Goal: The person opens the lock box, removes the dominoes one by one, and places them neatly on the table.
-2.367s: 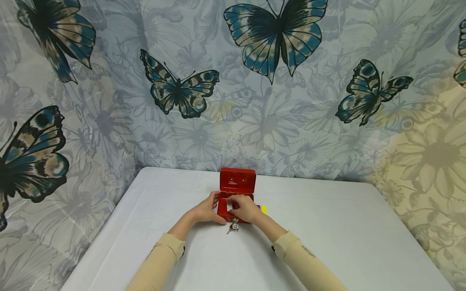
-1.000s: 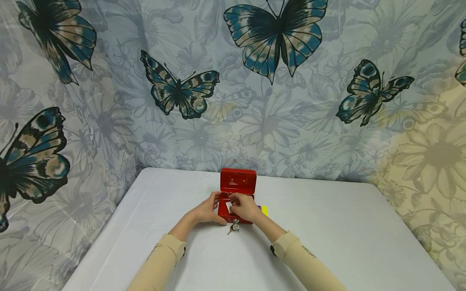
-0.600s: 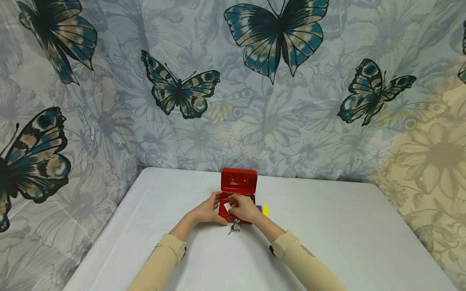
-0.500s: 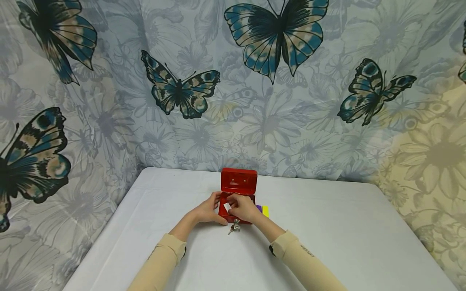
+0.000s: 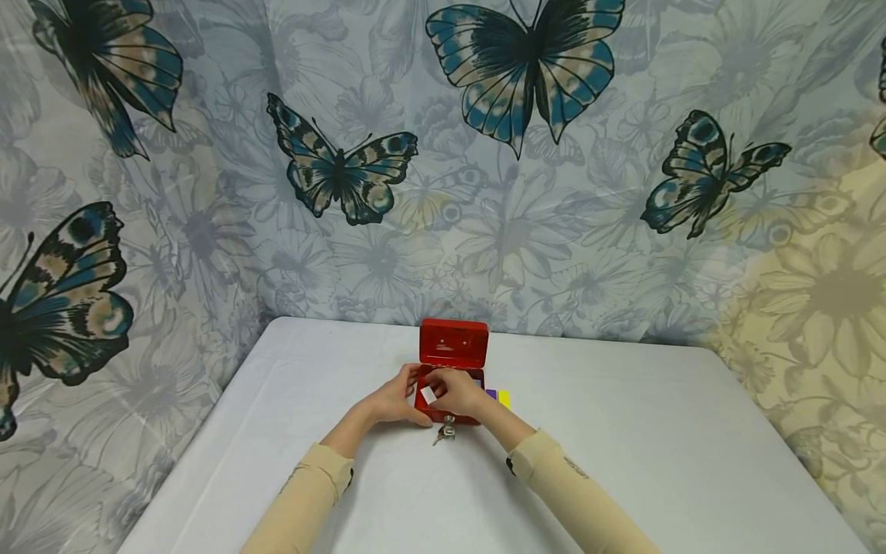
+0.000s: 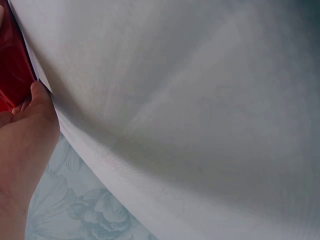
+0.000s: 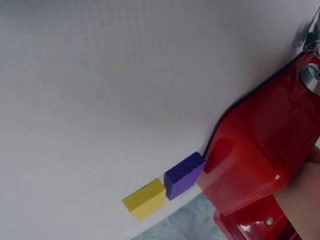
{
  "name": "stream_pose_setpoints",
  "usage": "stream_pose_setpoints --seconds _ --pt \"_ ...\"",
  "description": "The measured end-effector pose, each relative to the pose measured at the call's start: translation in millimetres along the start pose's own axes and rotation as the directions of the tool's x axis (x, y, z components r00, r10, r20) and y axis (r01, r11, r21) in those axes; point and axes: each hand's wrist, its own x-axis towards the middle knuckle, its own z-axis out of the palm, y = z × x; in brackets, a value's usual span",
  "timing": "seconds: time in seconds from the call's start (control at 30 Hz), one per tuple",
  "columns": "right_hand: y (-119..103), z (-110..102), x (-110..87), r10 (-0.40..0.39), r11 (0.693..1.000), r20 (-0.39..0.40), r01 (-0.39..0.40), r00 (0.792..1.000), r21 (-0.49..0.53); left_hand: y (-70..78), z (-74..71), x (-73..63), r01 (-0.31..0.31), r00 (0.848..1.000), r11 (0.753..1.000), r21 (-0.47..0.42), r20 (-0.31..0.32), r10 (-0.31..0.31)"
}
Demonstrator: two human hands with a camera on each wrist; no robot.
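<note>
A small red cash box point(image 5: 453, 344) stands with its lid raised near the back middle of the table. My left hand point(image 5: 392, 400) grips the box's left side, thumb at the front corner and fingers toward the back. Inside the box, my right hand point(image 5: 454, 391) pinches a small white flat block point(image 5: 428, 395), which is tilted. A bluish patch shows at the box's inner right side, mostly hidden by the right hand. In the right wrist view the hand is largely out of frame, over the box wall point(image 7: 255, 145).
A purple block point(image 7: 183, 175) and a yellow block point(image 7: 146, 199) lie side by side, right of the box. A silver lock with keys point(image 5: 446, 428) hangs at the box front. The white-covered table point(image 5: 623, 431) ends at a butterfly-print cloth behind.
My right hand has shifted left inside the box, and the white block has moved left with it and tilted. A bluish patch has come into view at the right. The left hand stays put.
</note>
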Motion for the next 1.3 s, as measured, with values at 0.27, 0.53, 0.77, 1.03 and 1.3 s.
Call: stream_pose_setpoints --seconds 0.27,0.53,0.77,1.03,1.3 --pt "0 -2 2.6 0.008 1.0 0.034 -0.008 0.999 -0.002 -0.4 0.4 1.9 0.013 1.0 1.0 -0.008 -0.006 -0.013" --pt "1 -1 -0.3 -0.018 1.0 0.025 0.018 1.0 -0.007 -5.5 2.0 4.2 0.027 0.999 1.0 -0.003 -0.016 -0.027" --pt "2 -1 -4.8 0.01 1.0 0.001 -0.01 1.0 -0.005 -3.6 2.2 3.1 0.048 0.999 0.999 -0.007 -0.02 -0.048" --pt "4 -1 -10.1 0.0 1.0 -0.043 0.0 0.999 -0.003 -4.5 2.2 4.7 0.019 1.0 1.0 -0.013 -0.023 -0.02" --pt "4 -6 -17.1 0.051 0.993 -0.052 -0.044 0.997 0.113 -2.6 2.1 3.2 0.021 0.999 1.0 -0.016 -0.031 -0.022"
